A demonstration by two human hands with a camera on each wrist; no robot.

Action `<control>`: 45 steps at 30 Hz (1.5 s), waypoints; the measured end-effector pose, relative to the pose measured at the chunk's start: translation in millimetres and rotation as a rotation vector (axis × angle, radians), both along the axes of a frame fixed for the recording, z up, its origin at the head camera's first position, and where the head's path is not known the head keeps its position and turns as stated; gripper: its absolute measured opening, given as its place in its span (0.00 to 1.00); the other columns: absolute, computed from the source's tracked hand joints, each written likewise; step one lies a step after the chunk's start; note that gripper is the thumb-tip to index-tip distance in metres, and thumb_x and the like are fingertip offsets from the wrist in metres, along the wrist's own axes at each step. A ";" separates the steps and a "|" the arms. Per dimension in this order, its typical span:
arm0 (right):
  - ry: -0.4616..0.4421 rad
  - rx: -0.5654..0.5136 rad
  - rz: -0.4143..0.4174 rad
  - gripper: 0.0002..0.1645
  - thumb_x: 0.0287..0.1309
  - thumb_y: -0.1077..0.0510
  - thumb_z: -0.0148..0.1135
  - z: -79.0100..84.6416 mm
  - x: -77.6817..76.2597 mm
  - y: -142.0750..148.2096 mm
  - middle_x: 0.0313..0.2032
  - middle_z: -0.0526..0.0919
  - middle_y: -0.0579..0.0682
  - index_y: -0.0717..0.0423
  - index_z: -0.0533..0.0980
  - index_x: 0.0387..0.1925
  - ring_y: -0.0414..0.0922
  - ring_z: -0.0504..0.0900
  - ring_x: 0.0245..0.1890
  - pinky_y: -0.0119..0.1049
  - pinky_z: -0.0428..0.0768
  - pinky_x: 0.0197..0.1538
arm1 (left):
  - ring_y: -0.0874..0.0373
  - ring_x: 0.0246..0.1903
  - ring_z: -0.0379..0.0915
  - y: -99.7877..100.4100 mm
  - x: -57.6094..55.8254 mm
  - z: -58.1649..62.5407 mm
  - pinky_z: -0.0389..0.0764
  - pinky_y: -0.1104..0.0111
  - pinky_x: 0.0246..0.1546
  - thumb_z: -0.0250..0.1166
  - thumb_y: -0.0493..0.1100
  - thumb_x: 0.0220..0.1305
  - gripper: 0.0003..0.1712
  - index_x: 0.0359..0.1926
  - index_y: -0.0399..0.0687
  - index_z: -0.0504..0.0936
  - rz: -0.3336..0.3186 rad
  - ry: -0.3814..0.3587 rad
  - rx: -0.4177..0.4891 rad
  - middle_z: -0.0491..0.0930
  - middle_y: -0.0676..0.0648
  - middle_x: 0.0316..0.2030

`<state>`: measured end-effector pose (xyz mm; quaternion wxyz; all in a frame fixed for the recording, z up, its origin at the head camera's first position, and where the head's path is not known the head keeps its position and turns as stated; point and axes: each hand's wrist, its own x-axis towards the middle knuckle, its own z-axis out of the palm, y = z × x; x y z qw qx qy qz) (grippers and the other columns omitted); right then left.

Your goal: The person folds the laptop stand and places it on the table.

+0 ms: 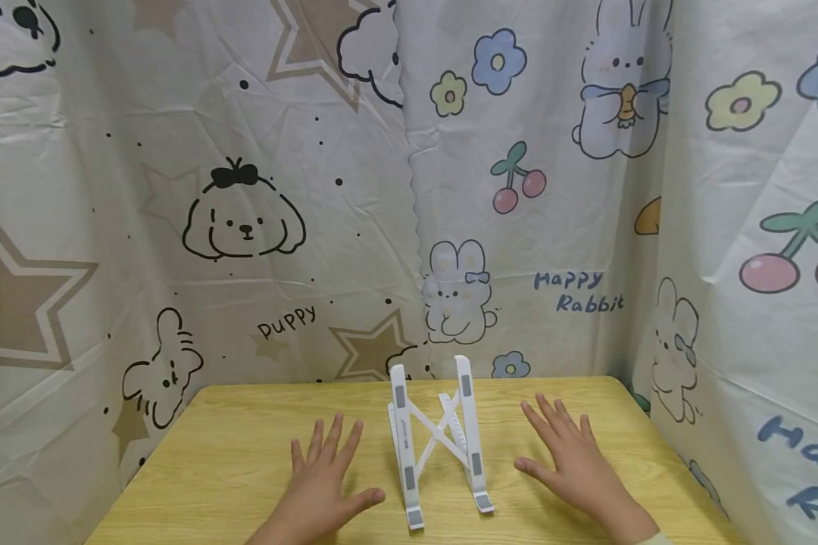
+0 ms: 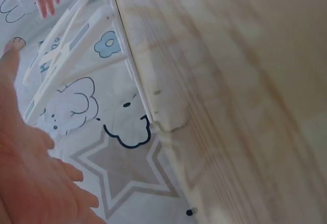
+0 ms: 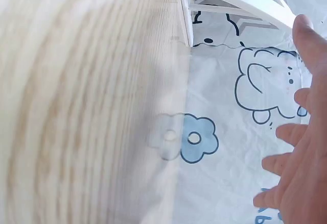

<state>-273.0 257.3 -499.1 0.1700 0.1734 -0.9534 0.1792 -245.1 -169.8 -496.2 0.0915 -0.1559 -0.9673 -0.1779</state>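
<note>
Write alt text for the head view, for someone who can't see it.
A white, X-braced stand sits upright on a yellow wood-grain table, between a person's bare left hand and bare right hand, both spread open and not touching it. Behind hangs pale fabric printed with cartoon puppies, rabbits and flowers.

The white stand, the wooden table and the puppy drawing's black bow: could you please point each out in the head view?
White stand [image 1: 438, 434]: head view, where its crossing bars meet.
Wooden table [image 1: 211, 454]: head view, bare top, left side.
Black bow [image 1: 235, 175]: head view, its middle.
</note>
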 end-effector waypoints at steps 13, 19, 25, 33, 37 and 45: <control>-0.205 -0.283 0.106 0.50 0.65 0.33 0.63 4.0 -10.1 -1.0 0.77 0.61 0.56 0.40 0.55 0.80 0.66 0.61 0.74 0.71 0.63 0.70 | 0.32 0.78 0.39 19.0 -1.6 9.4 0.46 0.26 0.70 0.68 0.76 0.54 0.66 0.82 0.54 0.48 -0.017 -0.032 0.309 0.50 0.39 0.80; -0.321 -0.388 0.180 0.44 0.68 0.37 0.63 0.6 -15.1 -1.4 0.75 0.66 0.55 0.41 0.59 0.79 0.65 0.63 0.74 0.70 0.63 0.70 | 0.30 0.75 0.51 28.8 -3.0 8.5 0.62 0.31 0.68 0.76 0.66 0.54 0.62 0.80 0.45 0.56 -0.022 -0.074 0.463 0.57 0.36 0.77; -0.466 -0.507 0.289 0.40 0.72 0.44 0.61 1.4 -21.2 -4.4 0.68 0.75 0.62 0.53 0.61 0.77 0.64 0.73 0.68 0.56 0.74 0.68 | 0.30 0.71 0.60 35.7 1.7 6.9 0.67 0.32 0.64 0.75 0.62 0.58 0.55 0.78 0.46 0.60 0.007 -0.136 0.576 0.63 0.33 0.74; -0.560 -0.598 0.349 0.38 0.73 0.49 0.60 2.1 -30.5 -11.3 0.63 0.79 0.64 0.59 0.61 0.76 0.61 0.78 0.64 0.41 0.83 0.59 | 0.34 0.67 0.67 43.0 -2.6 3.8 0.76 0.36 0.59 0.76 0.59 0.59 0.51 0.76 0.46 0.64 0.037 -0.178 0.688 0.69 0.35 0.70; -0.593 -0.684 0.370 0.36 0.74 0.53 0.60 -1.0 -33.6 -18.2 0.62 0.79 0.68 0.64 0.62 0.75 0.57 0.82 0.60 0.45 0.86 0.54 | 0.35 0.63 0.72 45.9 -6.3 0.9 0.81 0.41 0.54 0.77 0.55 0.58 0.47 0.73 0.44 0.68 0.044 -0.173 0.744 0.72 0.34 0.67; -0.639 -0.783 0.362 0.33 0.72 0.57 0.62 -5.4 -36.0 -36.7 0.58 0.82 0.67 0.69 0.66 0.70 0.53 0.86 0.51 0.50 0.88 0.48 | 0.40 0.55 0.80 51.4 -13.0 -4.6 0.87 0.57 0.49 0.77 0.46 0.60 0.36 0.64 0.36 0.75 0.058 -0.211 0.880 0.79 0.33 0.57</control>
